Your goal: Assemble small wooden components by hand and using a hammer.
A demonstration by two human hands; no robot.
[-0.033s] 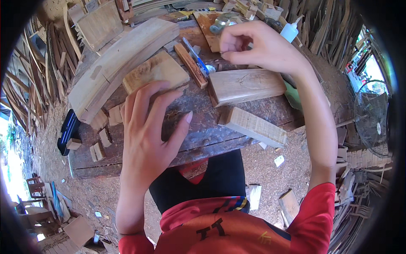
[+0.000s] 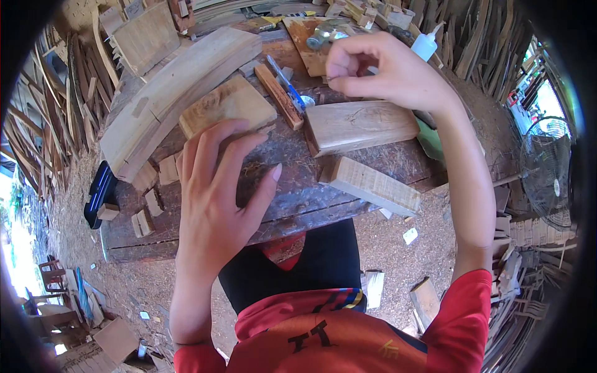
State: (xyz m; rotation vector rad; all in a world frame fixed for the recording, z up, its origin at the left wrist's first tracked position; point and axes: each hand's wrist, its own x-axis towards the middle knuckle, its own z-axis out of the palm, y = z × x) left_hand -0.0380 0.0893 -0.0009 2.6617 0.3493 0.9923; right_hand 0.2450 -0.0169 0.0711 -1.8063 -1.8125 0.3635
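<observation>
My left hand [image 2: 217, 186] hovers with spread fingers at the near edge of a squarish light wood block [image 2: 227, 102], its fingertips at or just over that edge. Whether they touch it I cannot tell. At the far right of the workbench my right hand [image 2: 385, 71] is curled, thumb and fingertips pinched together; anything between them is too small to make out. It is raised beside a clear glass-like object [image 2: 324, 34] and a thin wooden board [image 2: 305, 46]. Below it lies a thick wood block [image 2: 364, 126]. A narrow reddish wood strip [image 2: 278, 96] and a blue pen-like tool [image 2: 286, 82] lie between the hands.
A long curved timber [image 2: 180, 93] spans the workbench's left side, near small wood offcuts [image 2: 143, 222] and a dark glossy case [image 2: 99, 194]. Another block [image 2: 376, 186] juts over the near edge. A white bottle [image 2: 425, 45] stands far right; a fan [image 2: 548, 171] is beyond.
</observation>
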